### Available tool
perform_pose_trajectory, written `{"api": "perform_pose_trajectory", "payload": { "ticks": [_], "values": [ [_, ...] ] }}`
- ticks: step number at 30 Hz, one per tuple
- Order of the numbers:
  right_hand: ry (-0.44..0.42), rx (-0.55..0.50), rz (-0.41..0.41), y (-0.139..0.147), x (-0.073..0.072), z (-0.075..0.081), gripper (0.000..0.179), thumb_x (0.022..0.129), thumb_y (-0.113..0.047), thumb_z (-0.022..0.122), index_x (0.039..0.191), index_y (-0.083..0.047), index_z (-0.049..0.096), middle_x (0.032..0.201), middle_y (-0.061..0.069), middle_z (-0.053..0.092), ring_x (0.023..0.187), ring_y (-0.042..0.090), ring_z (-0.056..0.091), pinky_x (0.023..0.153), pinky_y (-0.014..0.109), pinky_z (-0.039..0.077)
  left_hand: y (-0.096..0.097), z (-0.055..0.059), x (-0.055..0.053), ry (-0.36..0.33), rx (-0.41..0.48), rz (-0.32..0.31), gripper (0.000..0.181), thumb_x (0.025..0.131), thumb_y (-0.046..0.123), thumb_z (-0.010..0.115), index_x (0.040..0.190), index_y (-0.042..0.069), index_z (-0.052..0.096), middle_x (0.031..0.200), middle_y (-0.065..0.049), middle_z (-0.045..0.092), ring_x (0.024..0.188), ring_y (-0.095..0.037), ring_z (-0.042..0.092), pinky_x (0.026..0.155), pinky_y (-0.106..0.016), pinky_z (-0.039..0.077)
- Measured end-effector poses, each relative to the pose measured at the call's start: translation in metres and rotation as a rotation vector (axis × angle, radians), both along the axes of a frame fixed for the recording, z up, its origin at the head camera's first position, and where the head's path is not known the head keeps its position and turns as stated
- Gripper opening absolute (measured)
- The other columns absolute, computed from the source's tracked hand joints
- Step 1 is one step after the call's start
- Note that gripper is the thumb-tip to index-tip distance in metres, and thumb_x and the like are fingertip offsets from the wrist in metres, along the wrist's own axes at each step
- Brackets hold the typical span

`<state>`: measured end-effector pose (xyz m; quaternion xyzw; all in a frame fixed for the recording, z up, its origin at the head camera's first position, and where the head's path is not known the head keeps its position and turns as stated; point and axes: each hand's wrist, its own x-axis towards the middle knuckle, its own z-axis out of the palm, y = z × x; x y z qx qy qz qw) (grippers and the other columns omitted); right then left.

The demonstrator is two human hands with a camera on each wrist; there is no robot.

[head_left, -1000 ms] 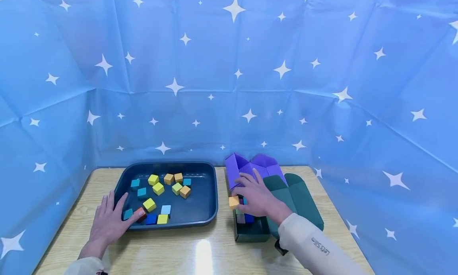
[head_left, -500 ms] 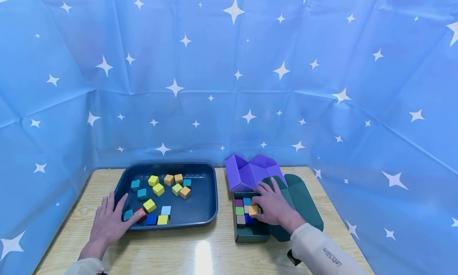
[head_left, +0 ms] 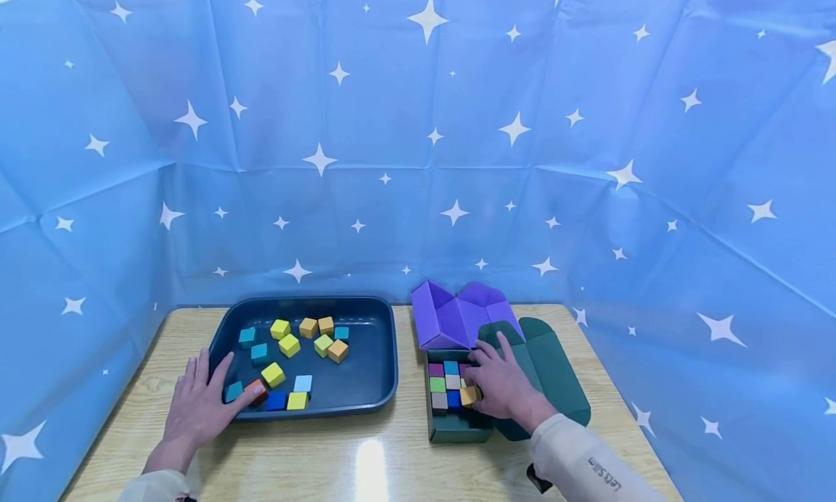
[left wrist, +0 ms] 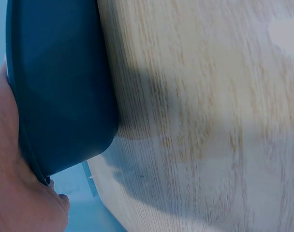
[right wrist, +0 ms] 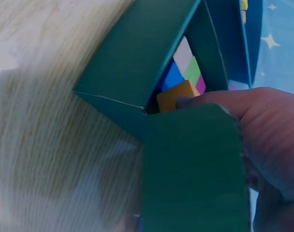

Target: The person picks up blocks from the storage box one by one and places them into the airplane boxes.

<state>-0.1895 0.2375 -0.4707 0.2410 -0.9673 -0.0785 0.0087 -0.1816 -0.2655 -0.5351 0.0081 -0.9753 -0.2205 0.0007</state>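
My left hand (head_left: 199,404) rests over the left front corner of a dark blue tray (head_left: 366,375), its fingers spread and fairly straight. The thumb reaches inside across the rim, by a red cube (head_left: 255,392). Several yellow, orange, teal and blue cubes lie in the tray. My right hand (head_left: 506,386) pinches an orange cube (head_left: 469,396) in the green box (head_left: 460,434). In the right wrist view, the thumb lies on the orange cube (right wrist: 177,95), beside a blue cube (right wrist: 172,77). Cubes in rows fill part of the box; the hand hides its right side.
The green box's lid (head_left: 555,375) lies folded open to the right. Behind the box stands an open purple box (head_left: 451,321). All rest on a wooden table (head_left: 313,458), walled by a blue star-patterned sheet (head_left: 392,125).
The right hand has carried the orange cube rightward from above the box's left side, then lowered it toward the front right of the cube rows. The left hand has stayed put.
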Motion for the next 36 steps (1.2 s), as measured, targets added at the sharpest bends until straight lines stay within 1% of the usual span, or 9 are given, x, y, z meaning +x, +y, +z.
{"api": "perform_pose_trajectory", "payload": {
  "ticks": [5,12,17,20,24,27,32,36],
  "values": [
    [0.013,0.013,0.008,-0.001,0.000,-0.006,0.026,0.070,-0.037,0.086,0.083,-0.024,0.068,0.125,0.006,0.063,0.138,0.035,0.042,0.118,0.067,0.015,0.000,0.000,0.000,0.002,0.002,0.000,0.103,0.087,0.071,0.051,0.151,-0.004,0.022,0.156,-0.038,-0.005,0.143,-0.058,-0.007,0.111,-0.075,0.001],
    [0.034,0.051,0.001,0.001,0.001,-0.014,0.030,0.070,-0.038,0.085,0.089,-0.023,0.069,0.125,0.006,0.063,0.139,0.034,0.041,0.118,0.066,0.015,0.000,-0.001,0.000,0.006,-0.002,-0.005,0.103,0.087,0.071,0.050,0.152,-0.003,0.021,0.157,-0.037,-0.009,0.143,-0.058,-0.007,0.111,-0.075,0.002],
    [0.053,0.077,-0.007,0.002,0.000,-0.020,0.029,0.069,-0.039,0.085,0.086,-0.022,0.068,0.124,0.005,0.064,0.139,0.032,0.042,0.119,0.065,0.015,-0.001,-0.002,0.000,0.007,0.002,-0.005,0.103,0.087,0.072,0.050,0.152,-0.003,0.021,0.157,-0.037,-0.008,0.143,-0.058,-0.010,0.111,-0.075,0.000],
    [0.064,0.104,-0.014,0.002,0.000,-0.023,0.031,0.070,-0.039,0.085,0.088,-0.019,0.070,0.125,0.005,0.064,0.139,0.032,0.042,0.119,0.064,0.015,-0.001,-0.002,0.000,0.005,0.005,-0.006,0.103,0.087,0.072,0.050,0.152,-0.003,0.021,0.157,-0.037,-0.008,0.143,-0.058,-0.010,0.111,-0.075,0.000],
    [0.083,0.153,-0.015,0.001,-0.001,-0.028,0.038,0.071,-0.041,0.084,0.099,-0.017,0.072,0.128,0.006,0.062,0.140,0.032,0.040,0.120,0.064,0.015,-0.001,-0.002,0.000,0.005,0.004,-0.008,0.103,0.087,0.071,0.050,0.152,-0.003,0.021,0.157,-0.037,-0.008,0.143,-0.058,-0.009,0.111,-0.075,0.001],
    [0.108,0.182,-0.006,0.001,-0.001,-0.032,0.041,0.071,-0.040,0.083,0.103,-0.017,0.072,0.130,0.007,0.062,0.140,0.032,0.041,0.119,0.063,0.016,-0.002,-0.002,0.000,0.007,0.003,-0.007,0.103,0.087,0.071,0.050,0.152,-0.003,0.021,0.157,-0.037,-0.007,0.143,-0.058,-0.008,0.111,-0.075,0.001],
    [0.139,0.180,-0.002,0.002,-0.002,-0.038,0.041,0.071,-0.036,0.081,0.106,-0.016,0.071,0.131,0.008,0.061,0.139,0.032,0.042,0.120,0.063,0.016,-0.001,-0.002,0.000,0.006,0.005,-0.009,0.103,0.087,0.071,0.050,0.152,-0.004,0.021,0.157,-0.037,-0.006,0.143,-0.058,-0.009,0.111,-0.075,0.001],
    [0.143,0.169,0.001,0.001,-0.001,-0.037,0.041,0.071,-0.038,0.082,0.104,-0.016,0.071,0.130,0.008,0.061,0.139,0.032,0.042,0.120,0.063,0.016,-0.001,-0.001,0.000,-0.001,0.008,-0.007,0.103,0.087,0.071,0.050,0.152,-0.004,0.021,0.156,-0.037,-0.007,0.143,-0.058,-0.010,0.111,-0.075,0.001]
  ]
}}
